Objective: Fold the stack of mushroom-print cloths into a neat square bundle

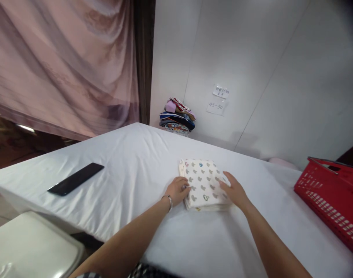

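Note:
On the white-covered table lies a folded cloth, white with rows of small grey mushroom-like shapes and a few coloured outlined ones. My left hand, with a bracelet at the wrist, is closed on its left edge, fingertips and thumb at the layers. At the opposite edge, my right hand has the thumb laid over the top and the index finger along the far right side; its other fingers are partly hidden. The cloth lies flat, its stacked layers showing at the left and front edges.
A black phone-like slab rests on the white tablecloth at left. A red plastic basket stands at right. Behind the table is a pile of folded fabrics by the wall. A white stool is at lower left.

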`<state>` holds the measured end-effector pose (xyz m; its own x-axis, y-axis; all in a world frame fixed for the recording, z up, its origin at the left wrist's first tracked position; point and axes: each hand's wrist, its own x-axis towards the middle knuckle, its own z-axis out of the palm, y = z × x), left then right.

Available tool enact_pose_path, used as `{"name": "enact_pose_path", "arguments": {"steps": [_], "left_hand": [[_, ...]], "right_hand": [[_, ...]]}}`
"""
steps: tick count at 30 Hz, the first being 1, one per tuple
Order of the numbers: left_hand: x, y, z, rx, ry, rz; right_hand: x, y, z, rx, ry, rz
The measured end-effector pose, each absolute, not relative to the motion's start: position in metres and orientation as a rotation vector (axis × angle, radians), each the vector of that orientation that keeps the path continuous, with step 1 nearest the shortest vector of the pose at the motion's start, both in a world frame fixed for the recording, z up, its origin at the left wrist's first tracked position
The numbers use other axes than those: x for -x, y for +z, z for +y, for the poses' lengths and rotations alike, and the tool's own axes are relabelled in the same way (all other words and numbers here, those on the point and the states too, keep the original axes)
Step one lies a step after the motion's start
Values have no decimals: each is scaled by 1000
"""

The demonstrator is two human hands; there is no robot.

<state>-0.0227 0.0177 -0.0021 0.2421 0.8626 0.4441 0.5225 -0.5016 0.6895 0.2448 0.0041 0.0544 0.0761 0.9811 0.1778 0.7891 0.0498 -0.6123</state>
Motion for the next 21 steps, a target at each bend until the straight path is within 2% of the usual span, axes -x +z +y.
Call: {"name": "enact_pose_path", "arguments": {"steps": [2, 5, 8, 13, 16, 19, 21], "left_hand": [[24, -2, 19, -2120, 1155, 1264], [26, -4, 20, -2103, 1159, 1264], [27, -6, 21, -2083, 1154, 1239], [29, -9, 27, -1942, 1197, 1248], [31, -11, 30, -1871, 1211, 1340], [32, -11, 31, -1823, 1177, 1404], [31, -11, 31, -1816, 1138, 1422]], "right_hand": [[-217, 57, 1, 1730, 313, -2028], [-187, 45, -10, 1774, 369, -2385], [-176, 30, -20, 1787, 318, -2498], [-177, 27, -23, 1805, 335, -2474], [-180, 34, -17, 1799, 514, -2413], [-194, 41, -1, 1810, 725, -2154], [-210, 44, 15, 1847, 689, -1880]]}}
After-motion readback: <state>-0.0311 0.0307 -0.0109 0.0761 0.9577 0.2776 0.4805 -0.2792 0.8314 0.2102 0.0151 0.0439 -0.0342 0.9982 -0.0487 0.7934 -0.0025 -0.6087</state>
